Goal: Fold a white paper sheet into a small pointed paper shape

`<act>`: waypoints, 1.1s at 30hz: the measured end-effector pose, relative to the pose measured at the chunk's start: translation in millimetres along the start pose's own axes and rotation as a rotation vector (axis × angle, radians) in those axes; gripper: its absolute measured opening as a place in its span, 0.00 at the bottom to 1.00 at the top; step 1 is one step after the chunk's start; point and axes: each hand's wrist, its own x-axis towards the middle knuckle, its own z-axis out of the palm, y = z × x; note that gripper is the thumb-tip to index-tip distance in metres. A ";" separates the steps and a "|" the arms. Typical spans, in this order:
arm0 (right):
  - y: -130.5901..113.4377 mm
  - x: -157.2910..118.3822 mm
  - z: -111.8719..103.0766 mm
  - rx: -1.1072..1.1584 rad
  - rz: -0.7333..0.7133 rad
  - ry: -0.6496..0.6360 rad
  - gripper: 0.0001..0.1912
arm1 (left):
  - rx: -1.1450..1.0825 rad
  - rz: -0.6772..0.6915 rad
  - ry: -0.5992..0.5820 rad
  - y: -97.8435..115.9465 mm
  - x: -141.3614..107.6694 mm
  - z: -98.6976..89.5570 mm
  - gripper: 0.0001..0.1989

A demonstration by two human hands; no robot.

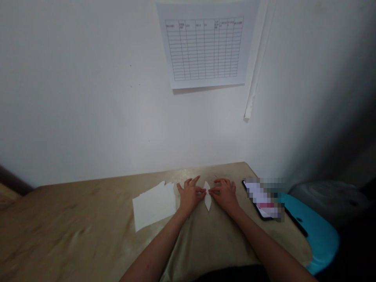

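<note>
A small piece of folded white paper [208, 201], a narrow diamond pointed at both ends, lies on the cloth-covered table between my hands. From its left side, my left hand [189, 196] grips the paper's edge with the fingertips, while its other fingers spread outward. On the opposite edge, the fingertips of my right hand [226, 195] are pinched together on the same paper. The fingertips of both hands nearly meet at the paper's middle and cover part of it. Just left of my left hand lies a stack of white paper sheets [154, 205] with uneven edges.
A lit phone [263, 199], partly blurred out, rests near the right edge of the brownish table cover [96, 219]. Beyond that edge is a blue stool or chair [315, 231]. On the wall behind hangs a printed table sheet [205, 51], beside a white strip [255, 74].
</note>
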 end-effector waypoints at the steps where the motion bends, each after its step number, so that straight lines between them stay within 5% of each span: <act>1: 0.1 0.3 0.0 -0.004 0.013 -0.006 0.07 | 0.010 -0.003 -0.009 0.2 0.0 -0.6 0.07; 19: -6.6 7.7 -2.7 -0.145 0.095 -0.224 0.21 | 0.101 -0.045 -0.131 0.1 4.6 -7.8 0.23; 33: -1.3 4.1 4.8 -0.147 0.018 -0.155 0.23 | 0.076 0.027 -0.103 -10.2 9.5 2.8 0.23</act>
